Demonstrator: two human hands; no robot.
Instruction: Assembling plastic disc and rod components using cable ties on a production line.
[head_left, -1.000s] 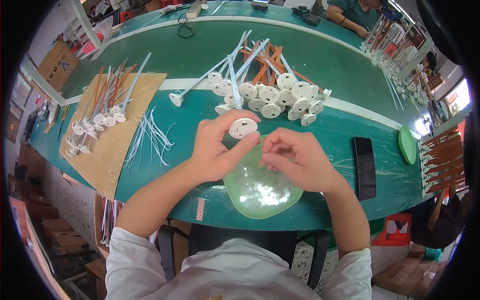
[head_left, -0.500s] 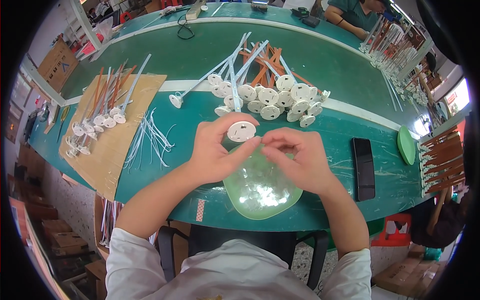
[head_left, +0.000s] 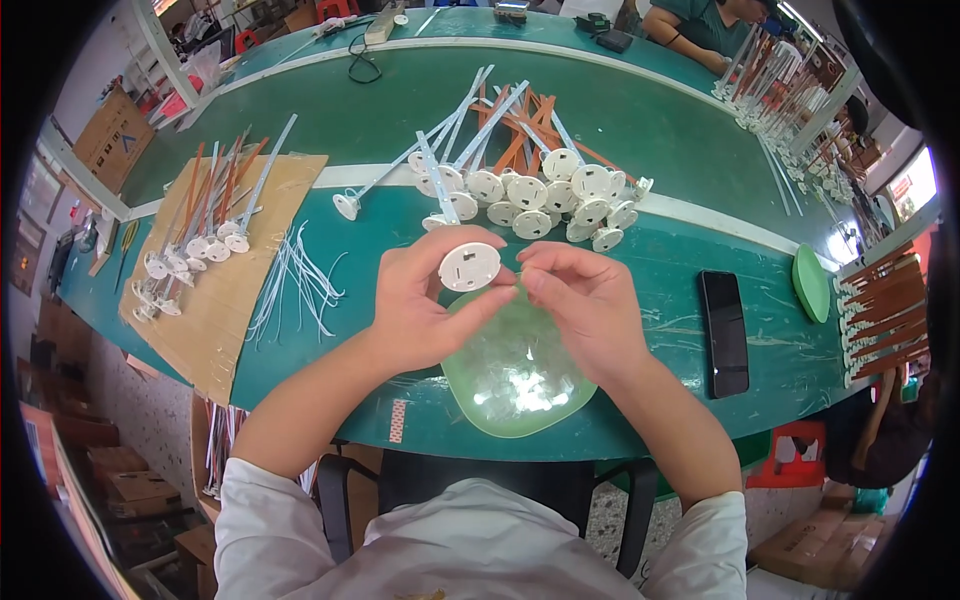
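My left hand (head_left: 412, 310) is closed around a white round disc (head_left: 470, 267), its slotted flat face turned up. A pale strip with holes (head_left: 436, 178) rises behind that hand and seems to belong to the held disc; the join is hidden. Right beside it, the thumb and index finger of my right hand (head_left: 592, 305) are pinched together close to the left fingertips. Whatever lies in the pinch is too small to make out. Beneath both hands is a shallow green tray (head_left: 480, 415) with small clear pieces in it.
Ahead lies a pile of white discs (head_left: 530, 192) on grey and brown strips. More lie left on cardboard (head_left: 225, 330), near white cable ties (head_left: 298, 285). A black phone (head_left: 724, 335) and green dish (head_left: 811, 284) are right. A co-worker (head_left: 705, 30) sits across.
The held disc has shifted slightly left, and its strip leans further left. My right hand has moved a little left, its fingertips still pinched by the left hand.
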